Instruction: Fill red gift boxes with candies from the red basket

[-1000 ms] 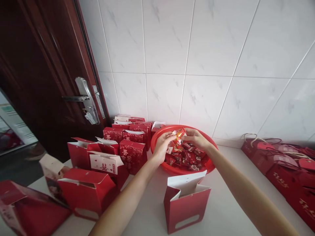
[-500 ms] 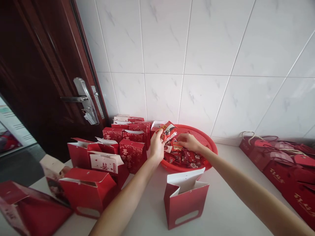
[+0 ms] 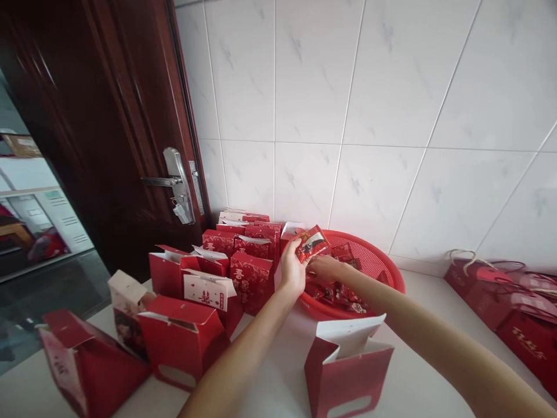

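Note:
My left hand (image 3: pixel 293 270) is closed around a shiny red candy packet (image 3: pixel 312 242), held up over the left rim of a red plastic basket (image 3: pixel 391 278). My right hand (image 3: pixel 324 269) reaches into that basket, right beside my left palm. Its fingers are curled and their tips are hidden, so what they grip is unclear. Red-wrapped sweets (image 3: pixel 343 296) lie in the basket beneath and around it. In front of the basket a red paper gift box (image 3: pixel 352 374) stands upright with its top open and white inside.
Several red gift boxes (image 3: pixel 183 337) stand in rows at the left on the white tabletop (image 3: pixel 278 371). Red gift bags with cord handles (image 3: pixel 500 307) lie at the right. Behind are a tiled wall (image 3: pixel 304 104) and a dark wooden door (image 3: pixel 122 116) with a metal handle.
My right hand has moved left and lower among the sweets, up against my left hand. My left hand still holds the packet. The whole view has shifted slightly left.

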